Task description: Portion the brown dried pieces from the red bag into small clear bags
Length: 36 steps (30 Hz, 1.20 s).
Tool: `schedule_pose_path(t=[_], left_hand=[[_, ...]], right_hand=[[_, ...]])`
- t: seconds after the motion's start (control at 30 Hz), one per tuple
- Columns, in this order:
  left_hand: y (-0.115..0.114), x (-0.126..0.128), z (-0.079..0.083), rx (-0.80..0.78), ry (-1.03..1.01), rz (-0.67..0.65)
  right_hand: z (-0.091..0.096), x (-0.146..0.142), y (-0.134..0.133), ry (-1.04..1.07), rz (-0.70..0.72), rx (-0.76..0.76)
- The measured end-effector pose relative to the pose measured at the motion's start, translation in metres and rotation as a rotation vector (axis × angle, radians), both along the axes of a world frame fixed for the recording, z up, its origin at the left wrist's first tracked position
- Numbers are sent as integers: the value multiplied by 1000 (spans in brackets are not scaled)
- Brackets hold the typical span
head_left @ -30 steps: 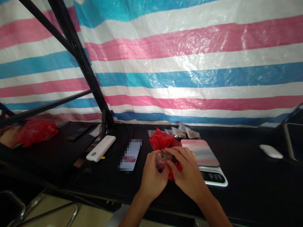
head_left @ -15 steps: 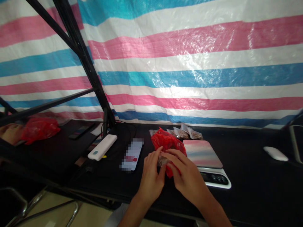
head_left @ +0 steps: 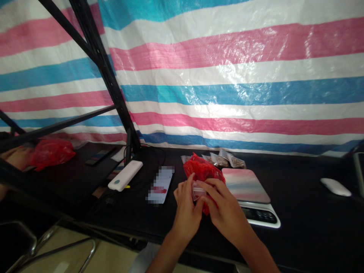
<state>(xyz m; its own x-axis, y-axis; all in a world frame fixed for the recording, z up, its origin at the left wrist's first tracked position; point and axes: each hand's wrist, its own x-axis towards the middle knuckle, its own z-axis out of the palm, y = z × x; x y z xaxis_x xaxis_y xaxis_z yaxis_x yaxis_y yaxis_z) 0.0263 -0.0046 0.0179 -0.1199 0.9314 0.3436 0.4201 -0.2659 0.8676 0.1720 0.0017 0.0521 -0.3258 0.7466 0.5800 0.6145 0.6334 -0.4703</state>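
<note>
Between my two hands is a small clear plastic bag (head_left: 198, 190), held just in front of a crumpled red plastic bag (head_left: 201, 167). My left hand (head_left: 186, 206) grips its left side with the fingers closed. On its right edge, the thumb and fingers of my right hand (head_left: 224, 201) pinch it. What the clear bag contains cannot be made out. To the right stands a kitchen scale (head_left: 246, 185) with a shiny metal plate and a white base. Several small clear bags of brown pieces (head_left: 220, 161) lie behind the red bag.
A phone (head_left: 161, 185) and a white power bank (head_left: 125, 175) lie left on the black table (head_left: 301, 227). A white mouse (head_left: 335, 187) is far right. A black metal frame (head_left: 109, 81) rises at the left. Beyond it, another person's hand (head_left: 17, 157) is beside a red bag (head_left: 52, 153).
The clear bag has turned so that more of it shows between my hands. My fingers have shifted slightly on it. The whole view has moved a little.
</note>
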Motion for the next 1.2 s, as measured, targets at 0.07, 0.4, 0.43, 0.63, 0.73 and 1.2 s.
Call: schedule_pose_path(t=[0.07, 0.4, 0.43, 0.63, 0.73, 1.2], left_hand=[[1, 1, 1, 11, -8, 28], [-21, 25, 18, -149, 21, 260], [-25, 29, 18, -171, 61, 224], [-31, 35, 15, -285, 64, 60], [-24, 30, 16, -268, 7, 104], [-1, 3, 17, -182, -417, 64]], right_hand=[[0, 1, 1, 6, -11, 0], [-16, 21, 20, -199, -482, 49], [-18, 22, 20, -225, -498, 33], [-18, 21, 14, -280, -459, -61], [-13, 17, 11, -276, -440, -129], [4, 7, 4, -256, -409, -141]])
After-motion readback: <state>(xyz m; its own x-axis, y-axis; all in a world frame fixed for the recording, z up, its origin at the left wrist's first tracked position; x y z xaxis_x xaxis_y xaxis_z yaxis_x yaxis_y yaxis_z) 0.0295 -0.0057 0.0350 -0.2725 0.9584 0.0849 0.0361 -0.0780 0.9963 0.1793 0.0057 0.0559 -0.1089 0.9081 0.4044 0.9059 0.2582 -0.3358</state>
